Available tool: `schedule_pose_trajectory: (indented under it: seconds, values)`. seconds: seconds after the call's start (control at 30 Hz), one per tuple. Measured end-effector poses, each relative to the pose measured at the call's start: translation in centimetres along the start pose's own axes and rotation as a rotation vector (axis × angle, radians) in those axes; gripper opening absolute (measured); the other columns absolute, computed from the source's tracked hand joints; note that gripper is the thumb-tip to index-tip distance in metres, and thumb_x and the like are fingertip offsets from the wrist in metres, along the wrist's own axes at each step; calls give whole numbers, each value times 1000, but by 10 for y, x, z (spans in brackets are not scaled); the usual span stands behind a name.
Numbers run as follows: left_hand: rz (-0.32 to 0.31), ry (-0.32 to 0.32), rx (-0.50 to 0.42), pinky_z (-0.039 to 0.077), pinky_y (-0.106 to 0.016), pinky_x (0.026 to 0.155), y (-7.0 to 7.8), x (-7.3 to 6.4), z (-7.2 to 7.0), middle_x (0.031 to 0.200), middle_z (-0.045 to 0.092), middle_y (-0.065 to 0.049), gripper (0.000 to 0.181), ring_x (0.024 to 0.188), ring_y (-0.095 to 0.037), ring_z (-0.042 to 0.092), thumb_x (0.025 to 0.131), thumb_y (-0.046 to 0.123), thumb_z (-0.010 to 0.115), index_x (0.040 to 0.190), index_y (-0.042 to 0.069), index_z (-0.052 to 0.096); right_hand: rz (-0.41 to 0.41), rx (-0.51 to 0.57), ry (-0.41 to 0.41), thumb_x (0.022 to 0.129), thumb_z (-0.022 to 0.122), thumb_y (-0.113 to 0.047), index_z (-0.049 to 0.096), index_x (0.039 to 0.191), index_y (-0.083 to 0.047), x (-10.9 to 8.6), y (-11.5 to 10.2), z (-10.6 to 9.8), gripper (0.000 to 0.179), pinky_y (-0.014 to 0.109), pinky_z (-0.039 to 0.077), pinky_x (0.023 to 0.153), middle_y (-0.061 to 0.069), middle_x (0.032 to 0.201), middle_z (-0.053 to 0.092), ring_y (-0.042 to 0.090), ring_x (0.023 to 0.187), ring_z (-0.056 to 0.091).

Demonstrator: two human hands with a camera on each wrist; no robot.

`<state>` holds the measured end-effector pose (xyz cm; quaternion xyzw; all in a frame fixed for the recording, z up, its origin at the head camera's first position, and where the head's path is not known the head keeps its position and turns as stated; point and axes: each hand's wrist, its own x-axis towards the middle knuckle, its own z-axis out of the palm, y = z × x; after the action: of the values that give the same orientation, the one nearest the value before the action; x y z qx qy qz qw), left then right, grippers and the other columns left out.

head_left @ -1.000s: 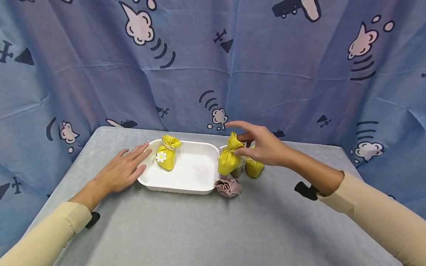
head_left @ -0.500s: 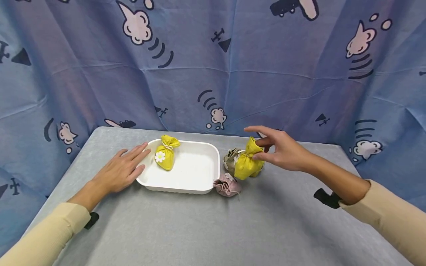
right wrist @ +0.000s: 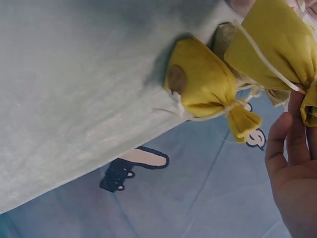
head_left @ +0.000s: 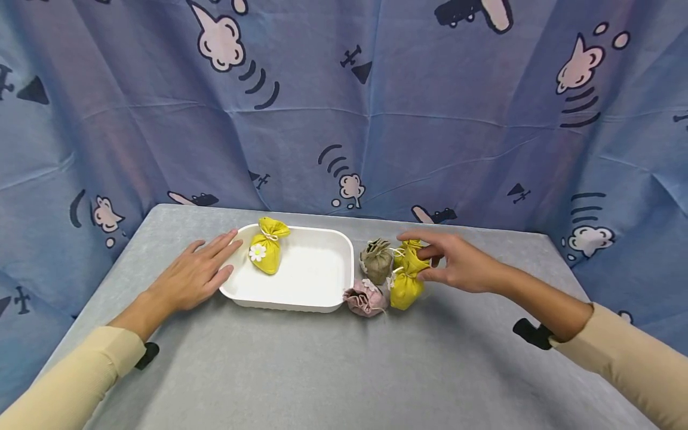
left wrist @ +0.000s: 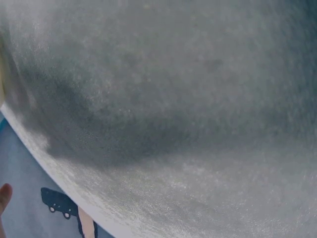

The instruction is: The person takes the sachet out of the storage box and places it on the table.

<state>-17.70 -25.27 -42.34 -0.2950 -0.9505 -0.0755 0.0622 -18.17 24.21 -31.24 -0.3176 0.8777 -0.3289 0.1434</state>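
Observation:
My right hand (head_left: 457,263) pinches a yellow drawstring pouch (head_left: 404,292) by its gathered neck, close over the table right of the tray. A second yellow pouch (right wrist: 200,77) stands just behind it, mostly hidden in the head view. To their left are an olive pouch (head_left: 376,263) and a pink pouch (head_left: 365,300), the pink one lying against the tray's right front corner. My left hand (head_left: 196,278) rests at the left rim of the white tray (head_left: 317,263), fingers extended. Inside the tray's left end leans a yellow pouch with a white flower (head_left: 266,254).
A grey cloth-covered table (head_left: 301,370) lies under everything. Behind it hangs a blue patterned curtain (head_left: 301,161) right along the far edge. The left wrist view shows mostly table surface and shadow.
My right hand has carried the yellow pouch from the tray's right rim rightward, then lower and nearer, uncovering the olive pouch. The left hand stays at the tray.

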Motion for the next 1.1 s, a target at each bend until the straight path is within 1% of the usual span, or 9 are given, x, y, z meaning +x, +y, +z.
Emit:
schedule_pose_trajectory:
  seconds: [0.17, 0.3, 0.4, 0.57, 0.7, 0.77, 0.87, 0.97, 1.1]
  values:
    - [5, 20, -5, 33, -62, 105, -1, 0, 1, 161, 29, -14, 55, 141, -37, 39, 104, 30, 44, 153, 6, 37, -11, -16, -12, 82, 79, 2, 47, 147, -9, -2, 9, 5, 73, 44, 54, 91, 20, 145, 51, 33, 115, 65]
    - [6, 17, -5, 32, -62, 106, -1, 1, 2, 161, 28, -14, 56, 141, -36, 38, 104, 30, 44, 154, 6, 36, 9, -8, -38, 83, 77, 2, 47, 146, -6, -4, 14, 8, 70, 45, 53, 92, 22, 147, 48, 37, 117, 63]
    - [6, 9, -5, 32, -62, 106, 0, 1, 1, 162, 28, -14, 56, 142, -35, 37, 104, 29, 44, 154, 5, 36, 29, -5, -56, 84, 75, 3, 47, 146, -3, -5, 20, 11, 68, 46, 53, 92, 24, 145, 48, 39, 117, 62]
    - [6, 7, -7, 32, -62, 105, 0, 1, 1, 162, 28, -14, 55, 143, -34, 37, 104, 29, 44, 154, 6, 36, 58, -9, -95, 85, 74, 5, 48, 144, -1, -6, 27, 17, 64, 45, 54, 90, 23, 139, 55, 34, 115, 64]
    - [8, 20, -9, 32, -62, 105, 0, 0, 1, 161, 29, -14, 55, 142, -34, 37, 104, 29, 44, 153, 5, 37, 58, -18, -98, 85, 73, 5, 50, 142, -1, -6, 30, 21, 62, 41, 55, 86, 22, 137, 57, 30, 113, 65]
    - [10, 27, -10, 33, -62, 105, 0, 0, 2, 161, 29, -14, 55, 142, -34, 38, 104, 29, 45, 153, 5, 37, 59, -23, -94, 85, 74, 3, 51, 142, -1, -5, 30, 21, 62, 41, 53, 83, 21, 135, 59, 29, 111, 66]
    - [11, 34, -13, 33, -62, 105, 0, -1, 2, 161, 30, -14, 55, 141, -34, 38, 104, 30, 45, 153, 5, 38, 60, -30, -92, 84, 76, -2, 51, 142, -3, -4, 29, 21, 63, 44, 52, 82, 19, 129, 63, 27, 109, 66]
    - [6, 28, -15, 32, -62, 105, 0, -1, 1, 161, 29, -14, 55, 142, -34, 38, 104, 30, 45, 153, 6, 37, 51, -48, -81, 83, 80, -10, 51, 142, -5, -1, 26, 20, 66, 47, 52, 81, 13, 121, 68, 24, 106, 65]
    - [3, 14, -17, 31, -62, 106, 0, 0, 1, 162, 28, -14, 56, 142, -35, 37, 105, 29, 43, 154, 6, 35, 27, -87, -62, 85, 80, -18, 51, 143, -7, 6, 17, 14, 66, 44, 51, 80, 5, 117, 70, 21, 103, 64]
